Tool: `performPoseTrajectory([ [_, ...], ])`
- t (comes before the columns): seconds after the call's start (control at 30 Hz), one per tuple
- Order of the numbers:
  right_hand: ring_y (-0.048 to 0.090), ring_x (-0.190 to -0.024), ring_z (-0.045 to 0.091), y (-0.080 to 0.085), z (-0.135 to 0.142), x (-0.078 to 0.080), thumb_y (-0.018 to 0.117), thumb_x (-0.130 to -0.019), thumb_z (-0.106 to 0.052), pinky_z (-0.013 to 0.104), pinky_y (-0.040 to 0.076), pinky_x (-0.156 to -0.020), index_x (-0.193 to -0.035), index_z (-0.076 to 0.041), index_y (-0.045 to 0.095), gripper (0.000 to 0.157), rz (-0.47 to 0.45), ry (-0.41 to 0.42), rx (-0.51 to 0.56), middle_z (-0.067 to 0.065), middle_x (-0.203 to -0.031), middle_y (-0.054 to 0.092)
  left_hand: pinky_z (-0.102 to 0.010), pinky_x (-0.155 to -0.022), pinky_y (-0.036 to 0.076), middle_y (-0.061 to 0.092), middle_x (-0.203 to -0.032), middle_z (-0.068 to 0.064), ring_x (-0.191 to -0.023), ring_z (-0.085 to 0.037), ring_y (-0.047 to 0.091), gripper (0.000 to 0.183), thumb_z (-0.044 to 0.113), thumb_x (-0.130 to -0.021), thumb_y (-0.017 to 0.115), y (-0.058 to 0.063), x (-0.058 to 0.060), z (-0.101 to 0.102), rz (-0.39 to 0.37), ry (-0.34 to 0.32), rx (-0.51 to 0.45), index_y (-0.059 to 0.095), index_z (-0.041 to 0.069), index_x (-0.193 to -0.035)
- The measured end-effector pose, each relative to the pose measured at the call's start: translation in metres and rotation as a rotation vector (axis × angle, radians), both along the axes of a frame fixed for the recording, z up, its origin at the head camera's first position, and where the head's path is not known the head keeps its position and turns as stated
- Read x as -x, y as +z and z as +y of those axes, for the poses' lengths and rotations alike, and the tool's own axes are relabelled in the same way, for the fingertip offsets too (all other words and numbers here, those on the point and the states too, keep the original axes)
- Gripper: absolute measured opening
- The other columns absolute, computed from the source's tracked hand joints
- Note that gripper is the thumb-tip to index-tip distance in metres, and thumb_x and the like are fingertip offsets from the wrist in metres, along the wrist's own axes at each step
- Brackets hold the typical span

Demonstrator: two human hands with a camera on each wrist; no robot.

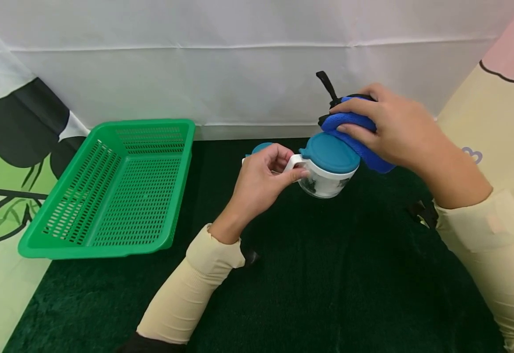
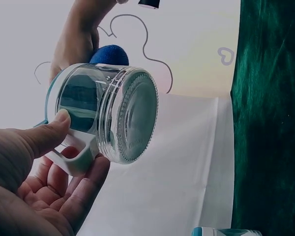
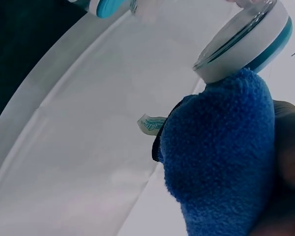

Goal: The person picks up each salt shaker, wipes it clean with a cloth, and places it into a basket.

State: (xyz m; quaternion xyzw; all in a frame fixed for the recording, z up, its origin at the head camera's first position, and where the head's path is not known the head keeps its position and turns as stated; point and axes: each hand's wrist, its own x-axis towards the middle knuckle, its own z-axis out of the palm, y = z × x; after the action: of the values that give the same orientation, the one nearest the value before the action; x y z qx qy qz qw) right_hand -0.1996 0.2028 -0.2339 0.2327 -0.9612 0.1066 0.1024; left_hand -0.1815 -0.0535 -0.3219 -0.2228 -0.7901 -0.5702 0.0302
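Note:
My left hand (image 1: 261, 179) pinches the white handle of a clear glass jar (image 2: 103, 113) between thumb and fingers. The jar has a teal lid (image 1: 333, 153) with a white rim and is held up, tilted, above the dark green cloth. In my right hand (image 1: 391, 125) is a bunched blue cloth (image 3: 221, 147) with dark edging and a black hanging loop. The cloth presses against the side of the lid's rim. A second teal-lidded container (image 1: 261, 147) stands behind my left hand, mostly hidden by it.
A green perforated plastic basket (image 1: 175, 215) sits at the left. Dark green fabric (image 1: 310, 274) covers the work surface. A white sheet (image 1: 257, 83) hangs along the back, and printed sheets stand at both sides.

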Motion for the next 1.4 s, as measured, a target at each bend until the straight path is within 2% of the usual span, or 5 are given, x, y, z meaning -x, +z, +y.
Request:
performPoseTrajectory([
  [0.2,0.059,-0.109,0.051,0.008,-0.004,-0.009,0.06,-0.105,-0.04,0.071,0.051,-0.086,-0.143,-0.028,0.06,0.039,0.004,0.056,0.006,0.025,-0.136,0.053,-0.033,-0.078,0.058,0.069,-0.098,-0.001,-0.088,-0.015,0.066,0.024,0.022,-0.095,0.079,0.002,-0.001,0.001,-0.011,0.009,-0.014,0.065,0.008,-0.109],
  [0.6,0.072,-0.092,0.039,0.023,-0.036,-0.05,0.075,-0.097,-0.031,0.057,0.06,-0.073,-0.135,-0.027,0.067,0.039,0.164,0.336,0.008,0.02,-0.129,0.06,-0.031,-0.079,0.054,0.067,-0.097,-0.003,-0.088,-0.015,0.064,0.019,0.015,-0.097,0.075,0.003,0.0,0.002,0.024,0.037,-0.002,0.066,0.006,-0.111],
  [0.8,0.07,-0.092,0.041,0.024,-0.035,-0.048,0.071,-0.1,-0.034,0.057,0.06,-0.071,-0.136,-0.027,0.066,0.037,0.16,0.247,-0.042,0.022,-0.13,0.058,-0.032,-0.078,0.055,0.067,-0.097,-0.002,-0.087,-0.016,0.064,0.022,0.019,-0.096,0.078,0.005,-0.001,0.002,0.007,0.042,-0.02,0.065,0.008,-0.11],
  [1.2,0.061,-0.106,0.057,0.011,-0.004,-0.003,0.059,-0.105,-0.04,0.072,0.051,-0.083,-0.143,-0.025,0.059,0.041,0.031,0.014,-0.032,0.028,-0.139,0.05,-0.033,-0.077,0.057,0.069,-0.097,-0.002,-0.087,-0.016,0.065,0.023,0.021,-0.095,0.078,0.003,-0.003,0.002,-0.006,0.026,-0.031,0.066,0.007,-0.108],
  [1.4,0.059,-0.108,0.054,0.008,-0.005,-0.002,0.06,-0.105,-0.041,0.071,0.052,-0.085,-0.142,-0.025,0.061,0.04,0.032,0.025,-0.025,0.028,-0.135,0.053,-0.033,-0.077,0.058,0.069,-0.097,-0.001,-0.087,-0.015,0.066,0.022,0.02,-0.095,0.079,0.001,-0.003,0.0,0.006,0.022,-0.018,0.066,0.008,-0.107],
])
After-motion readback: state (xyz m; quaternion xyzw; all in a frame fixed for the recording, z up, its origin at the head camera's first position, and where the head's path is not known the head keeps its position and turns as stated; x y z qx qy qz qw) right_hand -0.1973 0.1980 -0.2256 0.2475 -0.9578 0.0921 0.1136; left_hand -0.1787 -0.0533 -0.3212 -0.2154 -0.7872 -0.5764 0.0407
